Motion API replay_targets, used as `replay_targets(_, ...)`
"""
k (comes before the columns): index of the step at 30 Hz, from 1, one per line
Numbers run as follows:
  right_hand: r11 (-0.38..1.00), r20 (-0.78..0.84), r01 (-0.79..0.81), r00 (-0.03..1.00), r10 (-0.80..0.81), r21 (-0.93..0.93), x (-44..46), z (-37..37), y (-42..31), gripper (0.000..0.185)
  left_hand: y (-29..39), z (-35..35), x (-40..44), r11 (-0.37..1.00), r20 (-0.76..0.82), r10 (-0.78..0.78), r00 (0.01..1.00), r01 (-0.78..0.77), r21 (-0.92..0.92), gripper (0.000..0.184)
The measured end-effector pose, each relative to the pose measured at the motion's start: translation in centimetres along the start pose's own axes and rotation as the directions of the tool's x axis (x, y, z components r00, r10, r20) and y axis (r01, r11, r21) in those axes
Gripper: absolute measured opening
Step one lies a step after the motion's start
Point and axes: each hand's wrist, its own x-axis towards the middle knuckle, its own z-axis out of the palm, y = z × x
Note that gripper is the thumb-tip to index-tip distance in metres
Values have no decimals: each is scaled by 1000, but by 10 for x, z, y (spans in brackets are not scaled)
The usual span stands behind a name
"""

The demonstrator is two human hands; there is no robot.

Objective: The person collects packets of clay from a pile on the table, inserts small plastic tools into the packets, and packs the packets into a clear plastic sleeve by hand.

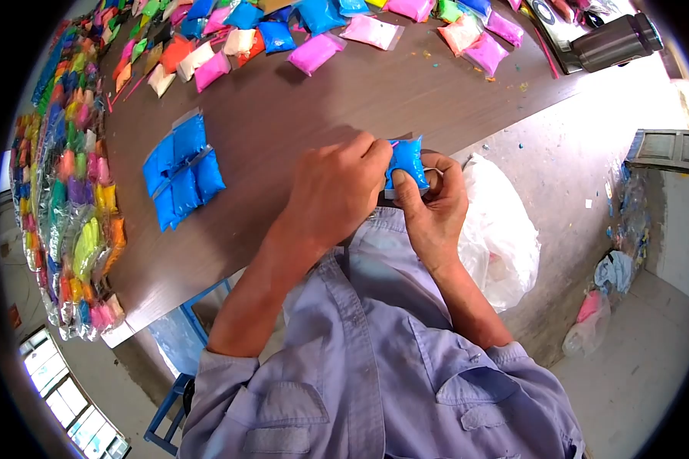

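A small shiny blue packet (407,159) is in my right hand (436,200), its thumb pressed on the front and the fingers curled behind. The fingers of my left hand (331,183) are pinched together at the packet's left edge. A thin pink piece (394,143) shows at the packet's upper left corner, beside those fingertips. What the left fingertips grip is hidden. Further left on the brown table lies a flat group of several blue packets (182,172), set side by side in rows.
Several coloured packets (314,53) lie scattered along the table's far side. Long bundles of bagged colours (76,199) line the left edge. A dark metal flask (616,42) lies at the far right. A white plastic bag (501,237) sits beside my right forearm; a blue stool frame (164,417) stands lower left.
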Motion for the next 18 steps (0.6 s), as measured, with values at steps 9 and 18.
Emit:
replay_targets(9, 999, -12, -32, 999, 33, 26, 0, 1, -3, 30, 5, 7, -13, 998, -25, -44, 999, 43, -40, 13)
replay_targets(18, 997, -38, -46, 998, 48, 69, 0, 4, 0, 30, 3, 11, -14, 999, -55, -37, 998, 38, 26, 13)
